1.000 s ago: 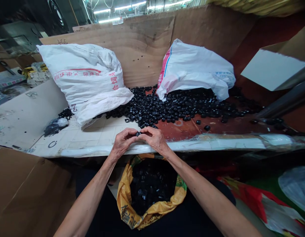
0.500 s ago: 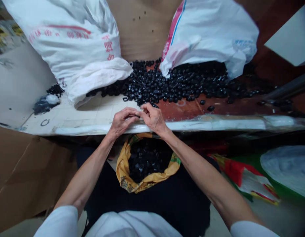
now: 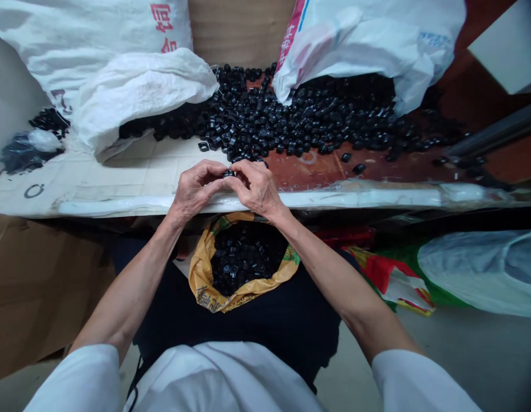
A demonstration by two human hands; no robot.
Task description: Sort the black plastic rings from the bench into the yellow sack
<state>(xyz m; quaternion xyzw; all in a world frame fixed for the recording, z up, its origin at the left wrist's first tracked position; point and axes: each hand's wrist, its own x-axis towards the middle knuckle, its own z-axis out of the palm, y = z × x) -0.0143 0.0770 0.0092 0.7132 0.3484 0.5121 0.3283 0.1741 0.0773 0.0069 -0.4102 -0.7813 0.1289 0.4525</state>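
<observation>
A small black plastic part (image 3: 228, 173) is pinched between the fingertips of both my hands, just above the table's front edge. My left hand (image 3: 197, 186) grips it from the left, thumb and forefinger closed. From the other side my right hand (image 3: 257, 186) holds it in the same kind of pinch. Right behind the hands lies a heap of similar black parts (image 3: 274, 123). Below them, at my lap, an open yellow sack (image 3: 201, 274) contains many more black parts (image 3: 244, 260).
Two white woven sacks, one on the left (image 3: 132, 86) and one on the right (image 3: 360, 46), lie mouth-down over the heap. A clear plastic bag (image 3: 29, 151) sits far left. A cardboard box (image 3: 38, 286) stands at lower left, a dark metal bar (image 3: 497, 137) at right.
The view has shifted, so the table and sacks appear higher and further left. Both hands stay together at the table edge, and the black part between them now shows more clearly.
</observation>
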